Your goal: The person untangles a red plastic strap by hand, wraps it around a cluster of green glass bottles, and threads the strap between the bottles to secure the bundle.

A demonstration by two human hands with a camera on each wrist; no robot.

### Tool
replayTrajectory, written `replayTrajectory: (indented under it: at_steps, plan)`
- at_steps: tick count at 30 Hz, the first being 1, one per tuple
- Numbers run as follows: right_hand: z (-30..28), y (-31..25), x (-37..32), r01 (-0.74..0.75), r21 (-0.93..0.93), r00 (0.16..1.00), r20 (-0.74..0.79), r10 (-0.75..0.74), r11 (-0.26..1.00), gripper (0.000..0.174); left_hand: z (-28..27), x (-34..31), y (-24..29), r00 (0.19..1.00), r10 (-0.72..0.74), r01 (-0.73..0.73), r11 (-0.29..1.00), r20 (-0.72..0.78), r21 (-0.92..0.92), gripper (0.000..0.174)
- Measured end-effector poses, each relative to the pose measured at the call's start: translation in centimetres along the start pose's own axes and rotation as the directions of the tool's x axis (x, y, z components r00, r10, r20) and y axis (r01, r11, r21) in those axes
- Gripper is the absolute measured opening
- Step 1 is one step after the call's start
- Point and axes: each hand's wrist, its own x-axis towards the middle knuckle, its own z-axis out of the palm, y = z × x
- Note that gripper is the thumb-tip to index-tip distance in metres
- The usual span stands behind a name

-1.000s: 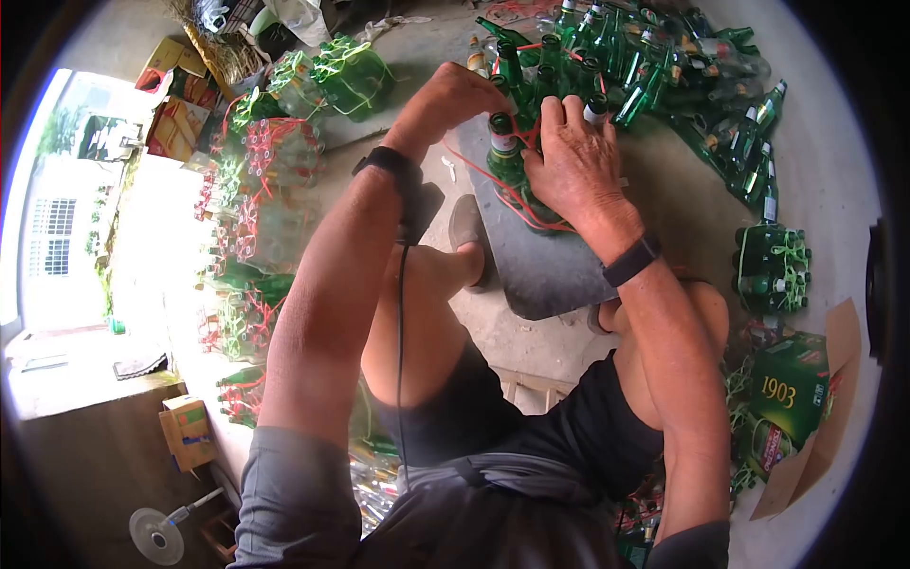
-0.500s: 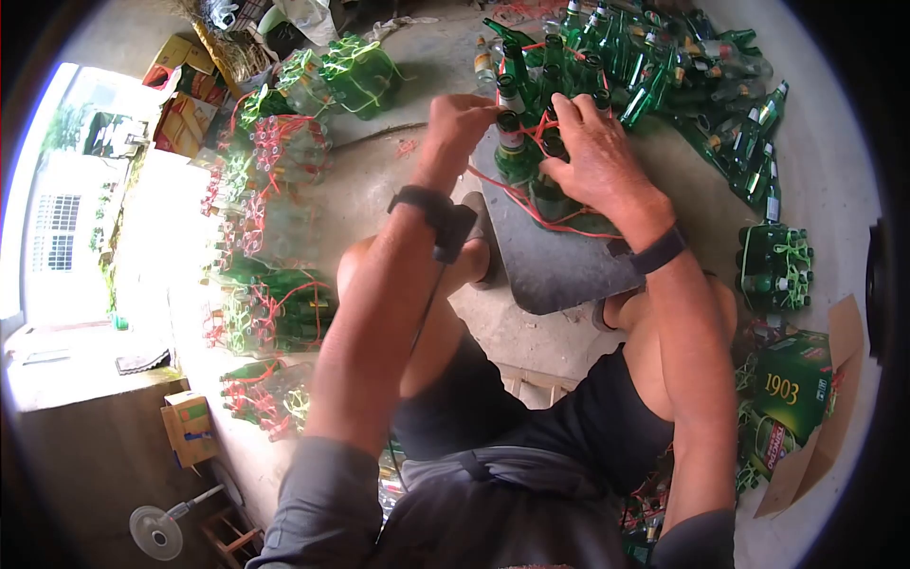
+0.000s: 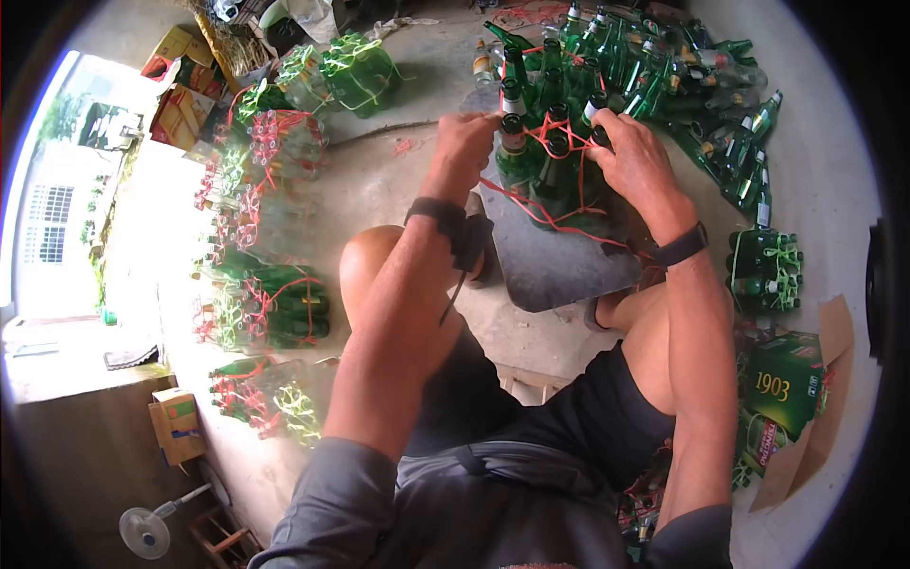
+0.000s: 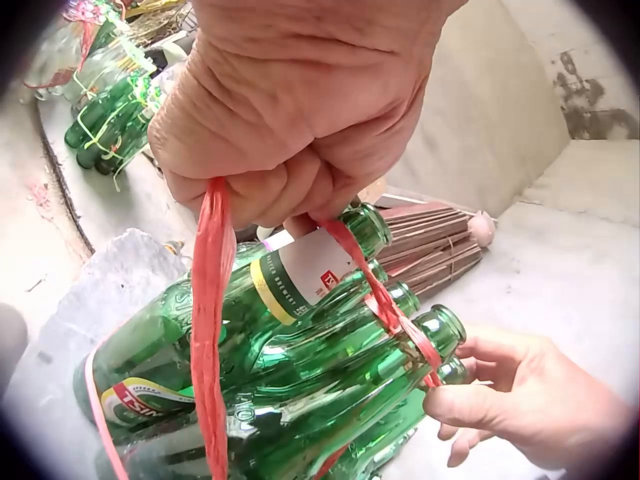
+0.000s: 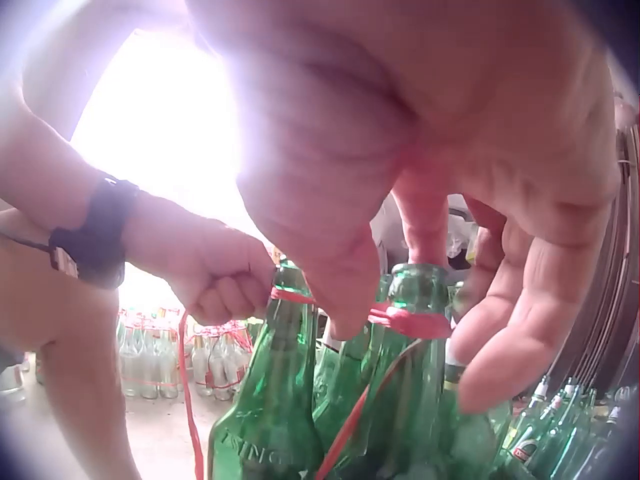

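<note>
A cluster of upright green bottles (image 3: 517,166) stands on a dark board (image 3: 531,270), with red plastic strap (image 3: 559,142) wound round the necks and lower round the bodies. The left hand (image 3: 463,147) is at the cluster's left side; in the left wrist view its curled fingers (image 4: 290,185) grip the red strap (image 4: 209,330), one length hanging down and another running to the necks. Over at the right side, the right hand (image 3: 637,161) has thumb and fingers spread about a bottle neck; in the right wrist view its thumb and fingers straddle a strapped neck (image 5: 418,290).
Loose green bottles (image 3: 645,71) lie heaped at the back right. Tied bottle bundles stand at the left (image 3: 284,303), back left (image 3: 360,76) and right (image 3: 766,270). A green carton (image 3: 785,384) is at lower right, a fan (image 3: 144,533) at lower left.
The right hand has moved right, off the middle of the cluster to its right side, uncovering crossed strap over the necks. The left hand has moved slightly down from its earlier place.
</note>
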Motion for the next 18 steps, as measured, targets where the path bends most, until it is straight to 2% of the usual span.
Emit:
replayTrajectory:
  at_steps: [3,5,9,12,13,14,16,18]
  plan:
    - [-0.3,0.3,0.1,0.057,-0.003,0.998,-0.001,-0.057,0.998,0.034,0.3,0.3,-1.1,1.0,0.015,-0.014,0.998,0.019,-0.059,0.027]
    - [-0.3,0.8,0.5,0.089,-0.025,0.996,-0.006,-0.089,0.996,0.034,0.7,-0.4,-1.7,0.997,0.068,-0.07,0.993,-0.028,-0.091,0.029]
    - [-0.1,2.0,1.2,0.058,-0.048,0.998,0.034,-0.057,0.997,0.034,1.6,-2.1,-2.8,0.994,0.081,-0.089,0.988,-0.068,-0.127,0.033]
    - [-0.2,3.4,1.6,0.12,-0.022,0.993,0.0,-0.12,0.992,0.035,2.5,-4.5,-2.7,0.987,0.12,-0.133,0.983,-0.103,-0.128,0.035]
    - [-0.3,3.9,2.0,0.151,-0.039,0.988,-0.01,-0.152,0.988,0.036,2.6,-5.9,-2.3,0.995,0.053,-0.063,0.99,-0.081,-0.128,0.035]
    - [-0.2,4.4,2.1,0.182,-0.057,0.983,-0.019,-0.183,0.982,0.036,2.9,-6.5,-2.7,0.996,0.05,-0.06,0.99,-0.078,-0.127,0.035]
    - [-0.8,4.5,2.5,0.161,-0.056,0.987,0.016,-0.161,0.985,0.037,4.3,-7.6,-3.4,0.991,0.11,-0.124,0.963,-0.072,-0.238,0.032]
    - [-0.8,5.1,3.1,0.206,-0.033,0.979,0.004,-0.205,0.978,0.038,5.6,-9.3,-3.5,0.996,0.06,-0.081,0.942,-0.073,-0.324,0.028]
